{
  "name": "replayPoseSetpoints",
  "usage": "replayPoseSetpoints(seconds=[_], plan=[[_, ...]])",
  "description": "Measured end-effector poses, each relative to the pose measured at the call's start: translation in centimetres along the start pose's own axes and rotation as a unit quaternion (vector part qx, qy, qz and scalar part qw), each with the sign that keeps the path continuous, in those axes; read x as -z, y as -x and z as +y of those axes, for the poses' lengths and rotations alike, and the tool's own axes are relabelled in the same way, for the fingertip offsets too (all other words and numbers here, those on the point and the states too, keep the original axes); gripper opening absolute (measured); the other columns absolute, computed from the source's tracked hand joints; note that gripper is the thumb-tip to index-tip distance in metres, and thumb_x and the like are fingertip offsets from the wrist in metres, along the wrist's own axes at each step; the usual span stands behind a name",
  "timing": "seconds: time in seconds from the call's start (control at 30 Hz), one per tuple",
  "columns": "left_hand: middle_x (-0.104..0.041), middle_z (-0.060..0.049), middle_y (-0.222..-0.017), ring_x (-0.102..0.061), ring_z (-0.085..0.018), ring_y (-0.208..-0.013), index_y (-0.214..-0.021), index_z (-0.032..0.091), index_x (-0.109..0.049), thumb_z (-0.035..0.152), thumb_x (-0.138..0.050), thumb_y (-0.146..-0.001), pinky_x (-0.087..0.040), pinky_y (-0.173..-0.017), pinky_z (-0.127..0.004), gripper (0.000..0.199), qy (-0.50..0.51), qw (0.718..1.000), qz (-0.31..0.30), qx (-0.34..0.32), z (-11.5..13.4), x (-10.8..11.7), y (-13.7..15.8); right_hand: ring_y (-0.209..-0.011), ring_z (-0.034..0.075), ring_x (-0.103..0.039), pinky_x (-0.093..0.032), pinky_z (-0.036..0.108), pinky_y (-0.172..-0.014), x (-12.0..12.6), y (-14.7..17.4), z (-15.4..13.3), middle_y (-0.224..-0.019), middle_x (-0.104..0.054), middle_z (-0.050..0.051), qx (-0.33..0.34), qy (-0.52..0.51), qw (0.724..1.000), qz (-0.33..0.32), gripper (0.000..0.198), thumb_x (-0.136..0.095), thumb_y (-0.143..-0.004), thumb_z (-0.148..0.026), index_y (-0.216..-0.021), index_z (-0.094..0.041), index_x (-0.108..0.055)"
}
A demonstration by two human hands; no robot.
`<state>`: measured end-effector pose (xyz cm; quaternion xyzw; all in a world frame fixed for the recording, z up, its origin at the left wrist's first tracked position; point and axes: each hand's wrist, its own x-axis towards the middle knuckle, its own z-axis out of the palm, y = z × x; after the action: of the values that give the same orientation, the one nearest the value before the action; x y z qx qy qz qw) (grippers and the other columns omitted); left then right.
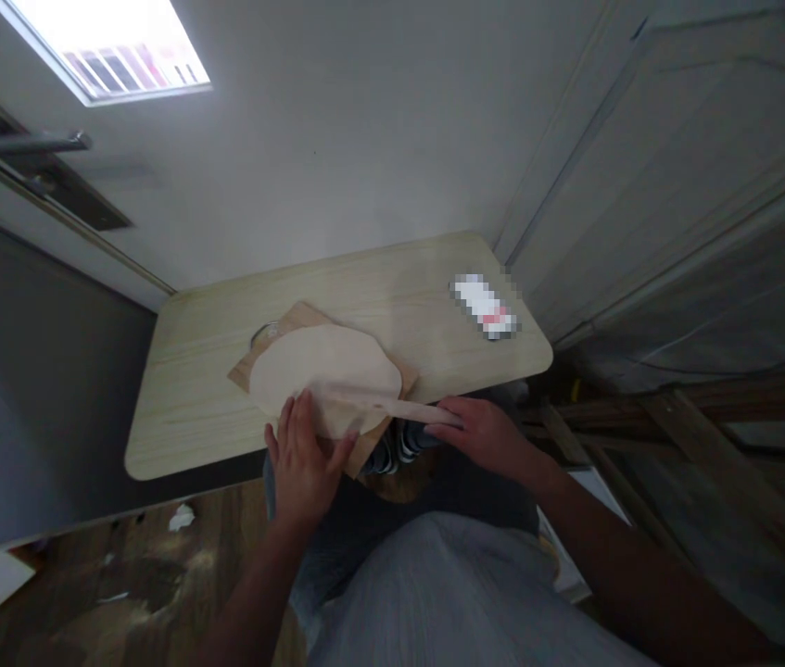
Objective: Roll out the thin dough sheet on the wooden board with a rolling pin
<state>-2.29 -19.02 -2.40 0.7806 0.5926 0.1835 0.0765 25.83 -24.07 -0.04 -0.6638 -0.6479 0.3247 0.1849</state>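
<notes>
A pale, flat oval piece [322,366] lies on sheets of brown paper [305,316] near the front edge of a light wooden tabletop [190,389]. I cannot tell what it is made of. My left hand [307,456] rests on its near edge, fingers stretched out and thumb apart. To the right, my right hand [482,431] is closed round the handle of a long, pale, slim tool [412,409]. The tool points left across the oval piece towards my left hand. Motion blurs its far end, so its exact kind is unclear.
A pixelated white object [484,306] lies at the table's right. A thin metal ring-like thing [264,331] shows behind the paper. A white door with a lever handle [23,144] stands beyond the table. Wooden slats [704,435] are at the right; scraps [182,517] lie on the floor.
</notes>
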Motion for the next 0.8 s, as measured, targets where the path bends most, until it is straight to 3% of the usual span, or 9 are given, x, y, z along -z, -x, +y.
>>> replayPoseSetpoints(seconds=[0.1,0.23,0.5,0.8], plan=[[-0.043,-0.019,-0.156,-0.030,-0.034,-0.150,-0.159,0.019,-0.019,0.065,-0.056,-0.087,-0.019,-0.121,-0.062,0.092,-0.017,1.000,-0.014,-0.018,0.6,-0.3,1.1,-0.065,0.015,-0.057,-0.036,0.026,-0.061,1.0,-0.3,0.8,-0.071,-0.063,-0.001,-0.029,-0.040,0.998,0.033,0.033,-0.060,-0.092,-0.052,-0.085,-0.020,-0.066],[-0.042,-0.009,-0.158,-0.031,-0.034,-0.149,-0.151,0.032,-0.038,0.064,-0.060,-0.085,-0.014,-0.121,-0.064,0.076,-0.048,0.995,-0.064,-0.053,0.4,0.4,1.3,-0.063,0.015,-0.055,-0.036,0.027,-0.060,1.4,-0.8,1.6,-0.067,-0.060,-0.001,-0.053,-0.032,0.995,0.076,0.036,-0.060,-0.090,-0.054,-0.077,-0.021,-0.060],[-0.043,-0.005,-0.158,-0.033,-0.033,-0.148,-0.148,0.036,-0.044,0.060,-0.064,-0.084,-0.017,-0.121,-0.063,0.071,-0.067,0.987,-0.103,-0.100,-4.1,2.9,0.8,-0.063,0.016,-0.055,-0.037,0.027,-0.060,0.5,-1.1,1.3,-0.066,-0.060,-0.001,-0.050,-0.030,0.994,0.093,0.036,-0.059,-0.091,-0.054,-0.075,-0.022,-0.059],[-0.043,-0.008,-0.158,-0.034,-0.037,-0.147,-0.145,0.036,-0.050,0.058,-0.061,-0.086,-0.030,-0.113,-0.067,0.064,-0.097,0.983,-0.130,-0.085,-7.6,4.9,-0.9,-0.064,0.015,-0.055,-0.037,0.027,-0.061,0.4,-1.4,1.1,-0.068,-0.061,-0.001,-0.038,-0.035,0.995,0.081,0.032,-0.061,-0.091,-0.050,-0.079,-0.021,-0.061]])
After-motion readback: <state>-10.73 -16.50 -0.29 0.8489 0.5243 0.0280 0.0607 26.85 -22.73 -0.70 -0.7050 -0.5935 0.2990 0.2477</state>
